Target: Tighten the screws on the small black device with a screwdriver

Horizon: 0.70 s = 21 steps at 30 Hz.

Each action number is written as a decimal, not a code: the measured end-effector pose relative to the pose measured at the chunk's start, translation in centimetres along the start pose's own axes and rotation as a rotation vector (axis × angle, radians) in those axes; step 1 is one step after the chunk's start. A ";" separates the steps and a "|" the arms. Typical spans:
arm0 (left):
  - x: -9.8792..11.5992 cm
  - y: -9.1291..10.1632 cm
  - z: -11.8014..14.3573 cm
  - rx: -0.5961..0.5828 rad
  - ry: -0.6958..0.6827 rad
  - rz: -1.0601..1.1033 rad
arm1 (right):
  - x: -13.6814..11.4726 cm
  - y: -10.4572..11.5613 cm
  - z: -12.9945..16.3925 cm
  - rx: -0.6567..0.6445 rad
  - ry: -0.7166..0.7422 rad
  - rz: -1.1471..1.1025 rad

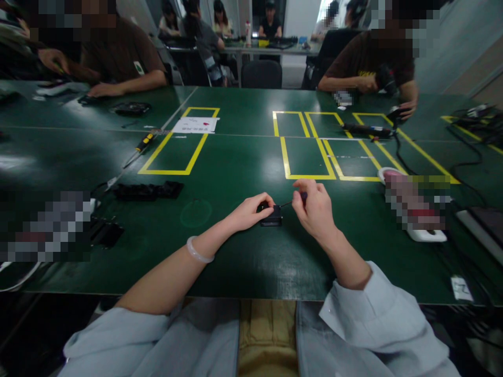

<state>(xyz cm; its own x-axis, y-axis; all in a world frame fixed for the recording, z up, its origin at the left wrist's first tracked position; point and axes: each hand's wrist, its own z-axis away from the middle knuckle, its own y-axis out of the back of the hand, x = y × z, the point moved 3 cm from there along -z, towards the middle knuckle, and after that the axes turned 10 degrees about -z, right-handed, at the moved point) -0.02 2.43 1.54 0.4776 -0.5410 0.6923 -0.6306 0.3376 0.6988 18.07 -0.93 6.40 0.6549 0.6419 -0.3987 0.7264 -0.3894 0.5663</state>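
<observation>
Small black part (271, 215) sat on green worktop (236, 251), near front edge, under left hand (248, 212), grip clenched on its left end. Thin tool (293, 201) pinched in right hand (314, 209), tip touching part. Screwdriver (139, 148) well apart at far left, by yellow tape rectangle (178, 171)

Head view, forward-down, close over table (236, 262)

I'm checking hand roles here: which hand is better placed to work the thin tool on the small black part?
Right. The right hand pinches the thin tool, tip at the small black part; the left hand grips that part.
</observation>
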 end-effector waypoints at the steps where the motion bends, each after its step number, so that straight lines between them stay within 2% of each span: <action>1: 0.0 0.0 0.0 0.001 -0.002 0.002 | 0.0 0.0 0.0 0.002 -0.001 -0.002; 21: -0.1 -0.1 0.0 -0.001 0.003 0.007 | 0.2 0.0 -0.1 -0.011 -0.045 -0.022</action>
<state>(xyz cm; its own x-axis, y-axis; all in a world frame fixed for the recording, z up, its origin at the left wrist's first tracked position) -0.01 2.50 1.41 0.4747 -0.5365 0.6977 -0.6335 0.3420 0.6940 18.19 -0.77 6.43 0.6477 0.6201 -0.4427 0.7384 -0.3678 0.5652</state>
